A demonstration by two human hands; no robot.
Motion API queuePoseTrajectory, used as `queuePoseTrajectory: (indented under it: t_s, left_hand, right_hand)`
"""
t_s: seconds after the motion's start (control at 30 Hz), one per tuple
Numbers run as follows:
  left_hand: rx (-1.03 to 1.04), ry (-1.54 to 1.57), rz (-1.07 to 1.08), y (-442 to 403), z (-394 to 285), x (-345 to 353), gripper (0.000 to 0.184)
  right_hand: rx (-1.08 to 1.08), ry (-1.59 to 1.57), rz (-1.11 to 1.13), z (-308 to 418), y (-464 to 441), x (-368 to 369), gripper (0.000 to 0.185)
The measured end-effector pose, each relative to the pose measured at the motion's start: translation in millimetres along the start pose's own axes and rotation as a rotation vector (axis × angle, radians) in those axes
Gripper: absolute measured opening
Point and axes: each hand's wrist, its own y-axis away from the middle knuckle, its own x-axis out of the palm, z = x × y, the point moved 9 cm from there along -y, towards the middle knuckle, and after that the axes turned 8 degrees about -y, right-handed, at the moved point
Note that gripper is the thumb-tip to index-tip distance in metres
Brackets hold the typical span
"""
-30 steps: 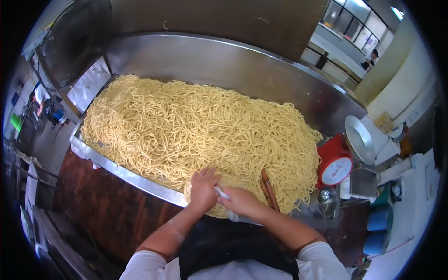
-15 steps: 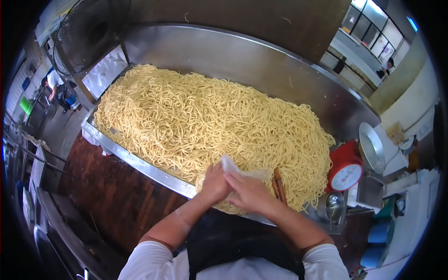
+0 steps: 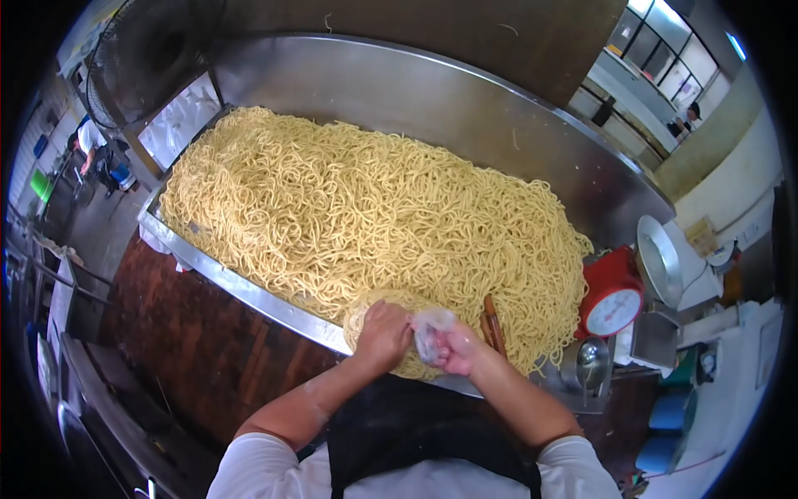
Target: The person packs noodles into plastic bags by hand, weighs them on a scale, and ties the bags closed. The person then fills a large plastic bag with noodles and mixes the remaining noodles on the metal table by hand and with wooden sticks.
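Observation:
A large heap of yellow noodles fills the metal trough. At its front edge sits a clear plastic bag of noodles, partly hidden under my hands. My left hand is closed at the bag's neck, its fingertips mostly out of sight. Just beside it, my right hand grips the bunched, whitish top of the bag. A pair of brown wooden-looking handles rests on the noodles to the right of my right hand.
A red dial scale with a metal pan stands at the trough's right end, near a metal ladle. The trough's front rim runs along my side. A fan and another person are at left.
My hands were pressed together over the bag's loose top. Now they are slightly apart, and my right hand holds that plastic bunched up. The view has shifted slightly.

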Motion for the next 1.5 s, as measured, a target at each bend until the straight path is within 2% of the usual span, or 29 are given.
queuePoseTrajectory:
  t_s: [0.1, 0.17, 0.23, 0.27, 0.3, 0.33, 0.37, 0.4, 0.43, 0.47, 0.5, 0.53, 0.57, 0.6, 0.63, 0.7, 0.73, 0.77, 0.8, 0.83, 0.93, 0.97, 1.03, 1.07, 1.13, 1.2, 1.3, 1.43, 1.5]
  left_hand:
    - [-0.076, 0.006, -0.076, 4, 12, 5, 0.015]
    - [-0.113, 0.104, 0.054, -4, 13, 6, 0.018]
    - [-0.092, 0.136, 0.155, -14, 9, 0, 0.02]
    - [-0.074, 0.168, 0.254, -16, 6, 1, 0.023]
    - [-0.068, 0.168, 0.258, -17, 6, -5, 0.023]
    - [0.029, 0.117, 0.306, -17, 1, -8, 0.026]
    - [0.124, 0.067, 0.353, -18, -7, -13, 0.029]
    - [0.125, 0.07, 0.354, -18, -8, -24, 0.029]
    - [-0.022, 0.016, 0.369, -21, 0, -38, 0.03]
    - [-0.172, -0.038, 0.39, -19, 12, -45, 0.033]
    - [-0.175, -0.036, 0.405, -18, 15, -40, 0.033]
    - [-0.475, 0.33, 0.663, 4, 33, -9, 0.036]
    - [-0.781, 0.703, 0.902, 33, 35, 21, 0.04]
    - [-0.819, 0.659, 0.902, 34, 49, 36, 0.042]
    - [-0.816, 0.652, 0.908, 32, 54, 37, 0.042]
    - [-0.381, 0.334, 0.762, 3, 52, 23, 0.037]
    - [-0.271, 0.022, 0.765, -13, 37, 2, 0.02]
    - [-0.273, 0.028, 0.768, -17, 26, -3, 0.02]
    - [-0.067, -0.178, 0.584, -33, 7, -19, 0.015]
    - [0.137, -0.378, 0.389, -41, -13, -32, 0.011]
    - [0.265, -0.332, 0.287, -42, -20, -23, 0.009]
    - [0.327, -0.289, 0.221, -43, -24, -26, 0.008]
    - [0.305, -0.269, 0.206, -41, -17, -25, 0.009]
    - [0.262, -0.255, 0.185, -40, -12, -27, 0.009]
    - [0.225, -0.248, 0.104, -32, -9, -28, 0.011]
    - [0.147, -0.251, -0.036, -25, -1, -35, 0.012]
    - [0.068, -0.273, -0.004, -20, 5, -36, 0.011]
    - [-0.045, -0.277, 0.016, -14, 7, -39, 0.04]
    - [0.042, -0.288, 0.029, -10, 2, -38, 0.047]
  right_hand:
    - [-0.236, 0.288, 0.019, 32, 16, 19, 0.027]
    - [-0.313, 0.396, 0.007, 37, 20, 25, 0.029]
    - [-1.18, 1.456, 0.035, 51, 57, 78, 0.034]
    - [-1.183, 1.454, 0.028, 48, 53, 72, 0.034]
    - [-1.04, 1.56, -0.108, 45, 36, 55, 0.037]
    - [-0.889, 1.656, -0.244, 45, 25, 40, 0.041]
    - [-0.892, 1.656, -0.25, 49, 27, 43, 0.041]
    - [-0.621, 1.727, -0.3, 47, 18, 32, 0.035]
    - [-0.341, 1.778, -0.343, 40, 13, 15, 0.03]
    - [-0.329, 1.773, -0.339, 34, 8, 11, 0.03]
    - [-0.225, 1.32, -0.215, 13, -4, 0, 0.031]
    - [-0.122, 0.861, -0.101, -11, -12, -2, 0.037]
    - [-0.109, 0.849, -0.102, -22, -13, 5, 0.037]
    - [-0.056, 0.892, -0.04, -35, -16, 21, 0.042]
    - [-0.01, 0.934, 0.021, -40, -14, 35, 0.048]
    - [-0.018, 1.038, -0.003, -30, 2, 36, 0.046]
    - [-0.182, 1.141, -0.001, -16, 12, 40, 0.045]
    - [-0.347, 1.242, 0.003, -4, 21, 43, 0.044]
    - [-0.598, 1.494, -0.136, 12, 32, 44, 0.038]
    - [-0.592, 1.494, -0.139, 16, 29, 37, 0.038]
    - [-1.082, 1.421, -0.189, 56, 31, 38, 0.03]
    - [-1.091, 1.414, -0.206, 52, 21, 32, 0.03]
    - [-0.565, 0.842, -0.366, 32, -16, -22, 0.03]
    - [-0.567, 0.833, -0.369, 31, -18, -22, 0.03]
    - [-0.239, -0.098, -0.231, -7, -40, -29, 0.025]
    - [-0.185, -0.135, -0.186, -11, -41, -23, 0.023]
    - [-0.118, -0.209, -0.161, -14, -42, -16, 0.014]
    - [-0.333, -0.029, -0.198, 3, -39, -12, 0.01]
    - [-0.44, 0.097, -0.262, 14, -39, -13, 0.012]
